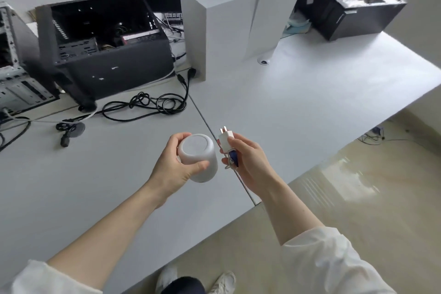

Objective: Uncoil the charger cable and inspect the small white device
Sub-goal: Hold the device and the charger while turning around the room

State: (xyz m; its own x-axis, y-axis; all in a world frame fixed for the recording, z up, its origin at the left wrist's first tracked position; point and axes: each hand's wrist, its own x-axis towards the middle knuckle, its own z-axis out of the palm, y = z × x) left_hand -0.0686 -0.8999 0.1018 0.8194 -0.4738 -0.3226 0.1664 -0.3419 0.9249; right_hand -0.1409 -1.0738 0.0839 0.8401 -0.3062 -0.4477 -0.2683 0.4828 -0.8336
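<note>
The white counter (310, 93) fills most of my view, its near edge running diagonally above the pale floor. At its far left sits an open black computer case (102, 48), with a second black case (353, 5) at the far right and two tall white boxes (229, 24) standing side by side between them. A tangle of black power cable (145, 105) lies loose on the counter in front of the left case.

Over the near edge, my left hand (171, 164) has its grip closed around the small white device (199, 157), a rounded cylinder lifted clear of the counter, thumb across its front and fingers curled behind, with one flat end tilted up toward me. I can read no brand or writing on that face.

Just beside it, not touching, my right hand (248, 157) is clenched on the white charger plug (225, 138), prongs pointing up and away. Something blue with a bit of grey cable (232, 161) shows below the plug inside the grip; it may be a strap around the coiled cable, but it is too small to tell.
</note>
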